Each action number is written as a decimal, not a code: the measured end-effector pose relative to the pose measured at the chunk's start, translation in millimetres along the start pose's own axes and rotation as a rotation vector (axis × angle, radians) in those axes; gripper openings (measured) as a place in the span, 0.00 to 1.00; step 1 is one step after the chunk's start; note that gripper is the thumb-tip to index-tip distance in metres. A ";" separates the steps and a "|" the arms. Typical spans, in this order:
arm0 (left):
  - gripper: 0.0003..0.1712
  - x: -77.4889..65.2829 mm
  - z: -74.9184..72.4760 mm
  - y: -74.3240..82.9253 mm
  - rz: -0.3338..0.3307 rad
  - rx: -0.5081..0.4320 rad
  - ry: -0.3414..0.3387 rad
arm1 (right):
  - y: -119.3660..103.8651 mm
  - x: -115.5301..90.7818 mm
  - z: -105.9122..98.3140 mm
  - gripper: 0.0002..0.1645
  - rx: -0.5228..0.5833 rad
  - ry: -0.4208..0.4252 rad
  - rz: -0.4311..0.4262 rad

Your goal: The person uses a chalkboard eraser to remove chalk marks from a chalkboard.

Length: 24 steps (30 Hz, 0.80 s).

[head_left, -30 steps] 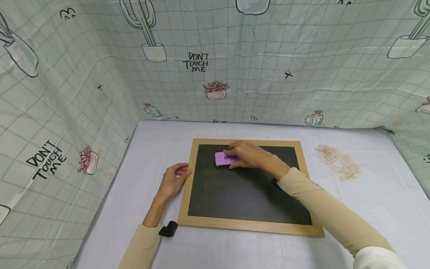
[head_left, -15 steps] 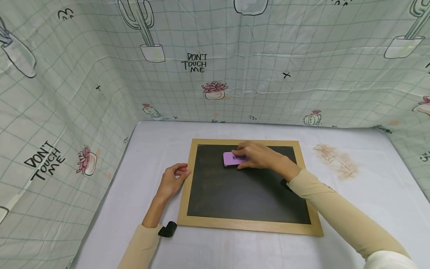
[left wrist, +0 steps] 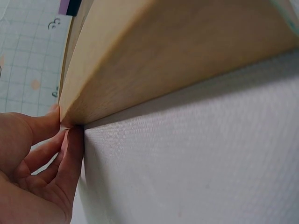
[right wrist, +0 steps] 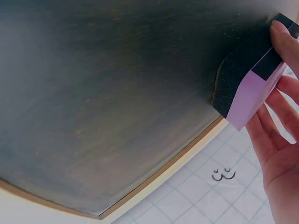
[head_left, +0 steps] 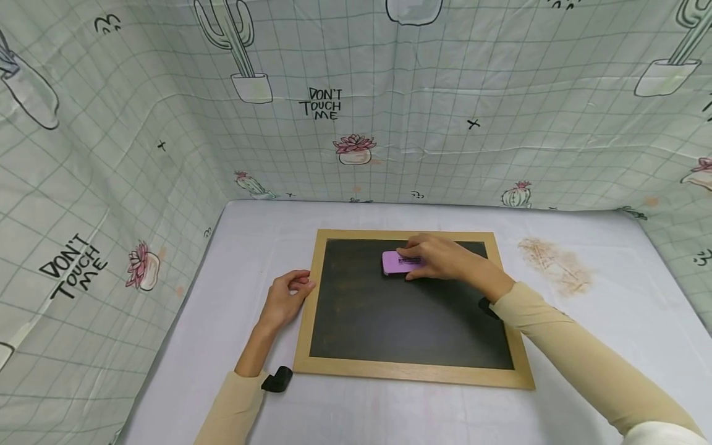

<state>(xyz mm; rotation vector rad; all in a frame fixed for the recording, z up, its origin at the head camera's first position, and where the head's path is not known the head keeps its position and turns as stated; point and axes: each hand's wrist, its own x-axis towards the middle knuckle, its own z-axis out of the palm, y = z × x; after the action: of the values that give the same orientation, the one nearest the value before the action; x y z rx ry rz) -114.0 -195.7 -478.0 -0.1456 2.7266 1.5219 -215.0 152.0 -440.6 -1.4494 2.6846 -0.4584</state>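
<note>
A chalkboard [head_left: 406, 330] with a light wooden frame lies flat. My right hand [head_left: 445, 258] grips a purple board eraser [head_left: 394, 263] on the board's upper part, thumb and fingers on opposite sides. In the right wrist view, the dark felt of the eraser [right wrist: 231, 77] faces the board, where faint orange-brown chalk traces show. At the board's left edge, my left hand [head_left: 285, 300] pinches the wooden frame [left wrist: 140, 51]; the left wrist view has the thumb on its face and the fingertips at its lower edge.
A brownish dusty smear [head_left: 556, 266] marks the white tablecloth [head_left: 356, 411] right of the board. A patterned cloth wall [head_left: 400, 111] with cactus drawings rises behind and along the sides. A black wrist device [head_left: 277, 379] sits by the left sleeve.
My right hand has slid the eraser rightward along the upper part of the board. The left hand has kept its place at the left frame edge.
</note>
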 end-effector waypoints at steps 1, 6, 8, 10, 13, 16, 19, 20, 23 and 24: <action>0.19 0.0 -0.1 0.2 -0.002 -0.001 -0.001 | 0.9 -1.4 -0.2 0.35 0.003 0.000 0.003; 0.18 -0.3 -0.6 0.7 -0.011 -0.001 0.000 | 5.3 -9.8 -1.2 0.34 0.000 0.012 0.009; 0.18 -0.3 -0.5 0.9 -0.013 -0.004 0.000 | 6.8 -13.9 -1.7 0.35 0.003 0.011 0.023; 0.18 -0.2 -0.4 0.9 -0.013 -0.007 -0.001 | 8.3 -18.3 -1.8 0.34 0.001 0.011 0.037; 0.18 0.2 -0.3 0.6 -0.014 -0.007 -0.003 | 9.9 -24.6 -3.0 0.34 -0.003 0.013 0.057; 0.18 0.1 -0.8 0.6 -0.013 -0.003 -0.001 | 10.8 -30.4 -4.3 0.35 -0.017 0.024 0.067; 0.18 -0.2 -1.0 0.5 -0.015 -0.003 0.004 | 11.1 -35.7 -5.0 0.34 -0.018 0.040 0.069; 0.18 -0.2 -1.0 0.4 -0.016 -0.003 0.004 | 11.2 -37.5 -5.1 0.34 -0.018 0.044 0.070; 0.19 -0.3 -0.8 -0.2 -0.018 -0.003 0.001 | 11.4 -42.7 -5.2 0.34 -0.010 0.057 0.083; 0.18 -0.3 -1.0 -0.3 -0.018 -0.004 0.001 | 11.6 -44.2 -5.1 0.34 -0.001 0.060 0.088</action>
<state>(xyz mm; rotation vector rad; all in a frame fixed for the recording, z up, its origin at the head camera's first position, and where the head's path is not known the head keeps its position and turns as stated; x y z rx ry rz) -113.6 -196.6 -477.7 -0.1703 2.7159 1.5227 -200.6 195.6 -443.0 -1.3324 2.7818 -0.5017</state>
